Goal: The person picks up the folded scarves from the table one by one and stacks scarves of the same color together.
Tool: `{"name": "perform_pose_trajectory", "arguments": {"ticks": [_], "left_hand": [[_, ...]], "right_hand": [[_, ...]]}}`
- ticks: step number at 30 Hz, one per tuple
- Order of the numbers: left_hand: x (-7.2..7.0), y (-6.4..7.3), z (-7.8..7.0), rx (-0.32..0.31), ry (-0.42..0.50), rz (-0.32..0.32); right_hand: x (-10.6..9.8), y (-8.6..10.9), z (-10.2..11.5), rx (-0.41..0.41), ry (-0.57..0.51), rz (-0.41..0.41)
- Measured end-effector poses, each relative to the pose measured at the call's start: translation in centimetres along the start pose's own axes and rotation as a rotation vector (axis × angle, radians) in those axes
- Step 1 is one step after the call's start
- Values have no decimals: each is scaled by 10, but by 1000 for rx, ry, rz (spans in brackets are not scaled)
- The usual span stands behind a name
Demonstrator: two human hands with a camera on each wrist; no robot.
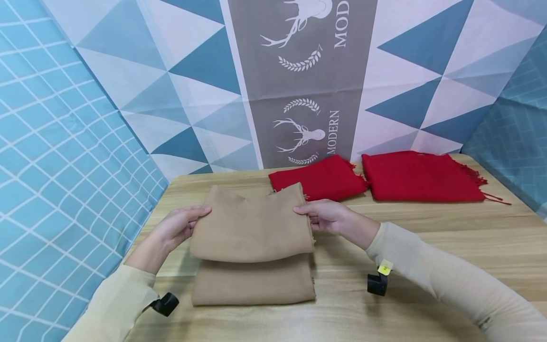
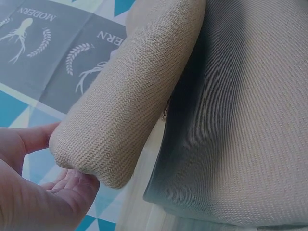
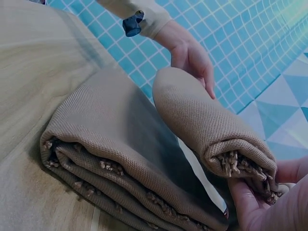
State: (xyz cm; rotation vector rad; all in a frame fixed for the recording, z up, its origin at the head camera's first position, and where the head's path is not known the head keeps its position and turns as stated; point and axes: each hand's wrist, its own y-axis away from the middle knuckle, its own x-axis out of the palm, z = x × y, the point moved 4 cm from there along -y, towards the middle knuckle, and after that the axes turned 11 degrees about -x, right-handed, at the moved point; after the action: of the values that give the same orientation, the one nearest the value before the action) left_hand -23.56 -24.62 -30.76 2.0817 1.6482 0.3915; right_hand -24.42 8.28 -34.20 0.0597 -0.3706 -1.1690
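Note:
A folded beige fringed scarf (image 1: 252, 228) is held up between both hands, its front edge overlapping a second folded beige scarf (image 1: 254, 284) that lies on the table. My left hand (image 1: 178, 226) pinches the raised scarf's left edge, thumb on one face and fingers on the other, as the left wrist view confirms. At the opposite edge, my right hand (image 1: 326, 216) grips it with the thumb in front and fingers curled behind. Layered folds and short tassels show along the lower scarf (image 3: 101, 159) in the right wrist view. A gap separates the two there.
Two folded red scarves (image 1: 320, 178) (image 1: 423, 178) with fringed right ends lie at the back of the wooden table (image 1: 427, 228). Patterned cloth walls rise behind and beside it, the blue grid one (image 1: 64, 166) close by the left arm.

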Motion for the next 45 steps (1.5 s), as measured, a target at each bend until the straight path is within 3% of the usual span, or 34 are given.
{"name": "perform_pose_trajectory", "arguments": {"ticks": [14,45], "left_hand": [[0,5,2,-1,23,13],[0,6,6,-11,43,29]], "right_hand": [[3,4,-1,-10,3,33],[2,10,-5,17,30,10]]}}
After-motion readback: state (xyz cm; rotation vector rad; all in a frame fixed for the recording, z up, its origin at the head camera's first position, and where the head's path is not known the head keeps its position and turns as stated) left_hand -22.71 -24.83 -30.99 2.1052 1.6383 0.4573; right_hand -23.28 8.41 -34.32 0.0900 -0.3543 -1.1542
